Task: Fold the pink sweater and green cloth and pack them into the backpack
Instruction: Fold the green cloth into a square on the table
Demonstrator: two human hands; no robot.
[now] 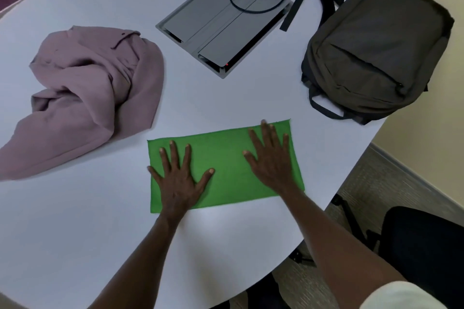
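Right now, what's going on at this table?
A person is flattening a green cloth on the white table. The left hand and right hand both press on it with fingers spread. The cloth lies as a neat rectangle near the table's front edge. The pink sweater sits crumpled to the left, not yet folded. The backpack lies at the right, apparently zipped shut, with nothing packed as far as can be seen.

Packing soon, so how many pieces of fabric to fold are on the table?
2. The green cloth lies flat near the front edge under both hands; the pink sweater is bunched at the left. The shut backpack could hide more.
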